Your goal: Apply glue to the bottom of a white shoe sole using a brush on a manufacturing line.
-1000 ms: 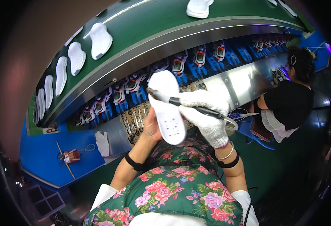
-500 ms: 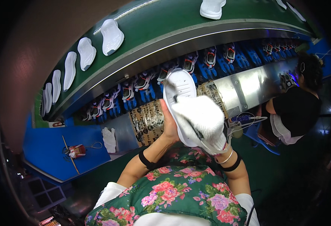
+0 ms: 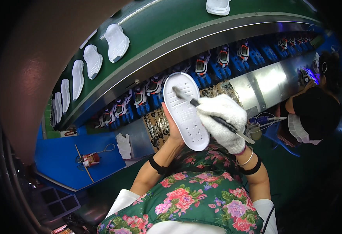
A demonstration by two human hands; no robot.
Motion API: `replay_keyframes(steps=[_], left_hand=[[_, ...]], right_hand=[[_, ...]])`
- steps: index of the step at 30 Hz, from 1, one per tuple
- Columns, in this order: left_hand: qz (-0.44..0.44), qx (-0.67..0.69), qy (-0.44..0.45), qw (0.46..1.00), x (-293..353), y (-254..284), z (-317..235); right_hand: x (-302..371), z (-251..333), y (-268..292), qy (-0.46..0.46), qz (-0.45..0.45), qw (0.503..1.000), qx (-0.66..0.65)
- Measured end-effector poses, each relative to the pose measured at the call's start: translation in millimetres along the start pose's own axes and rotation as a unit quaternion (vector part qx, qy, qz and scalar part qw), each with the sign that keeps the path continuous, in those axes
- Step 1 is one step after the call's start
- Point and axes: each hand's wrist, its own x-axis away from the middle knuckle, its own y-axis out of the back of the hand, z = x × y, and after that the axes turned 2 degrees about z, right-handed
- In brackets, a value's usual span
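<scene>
Since half a second ago the gloved right hand (image 3: 223, 121) has slid off the white shoe sole (image 3: 186, 113) toward its right edge, so the ribbed inner face, then mostly covered, now shows along nearly its whole length. The brush tip has come up near the toe end.

Left hand (image 3: 171, 128): bare, behind and under the sole's left edge, closed on it; the fingers are hidden behind the sole. The sole stands tilted, toe end away from the person, heel end with small holes toward the chest.

Right hand: white knit glove, closed around a thin dark brush (image 3: 213, 116). Bristle end touches the sole near the toe; the handle runs back across the glove and out past the wrist.

Just beyond both hands: a row of blue jigs with shoe parts (image 3: 147, 95) under the steel edge of the green conveyor belt (image 3: 171, 23). On the belt, white soles (image 3: 117, 42) lie in a line, well apart from the hands. Left of the left hand, a spare white glove (image 3: 123, 145) lies on the blue table (image 3: 58, 154). Right of the right hand, another person in a dark top (image 3: 315, 111) sits at the line.
</scene>
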Motion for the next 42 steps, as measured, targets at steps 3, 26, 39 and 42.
replay_keyframes(steps=[3, 26, 39, 42], left_hand=[[-0.146, -0.042, -0.022, 0.988, -4.0, -4.5, -0.4], [-0.046, -0.045, 0.041, 0.997, -19.5, -4.9, -14.5], [-0.015, -0.089, -0.055, 0.994, -1.9, -7.5, -30.4], [-0.043, -0.058, -0.057, 0.996, -1.2, -5.0, -36.0]], right_hand=[[0.2, 4.6, -2.0, 0.087, 0.059, 0.993, 0.053], [30.6, 9.7, 5.0, 0.029, 0.13, 0.982, -0.133], [39.4, 6.8, 3.5, 0.013, 0.087, 0.987, -0.132], [53.1, 7.9, -9.0, 0.104, 0.096, 0.989, -0.051]])
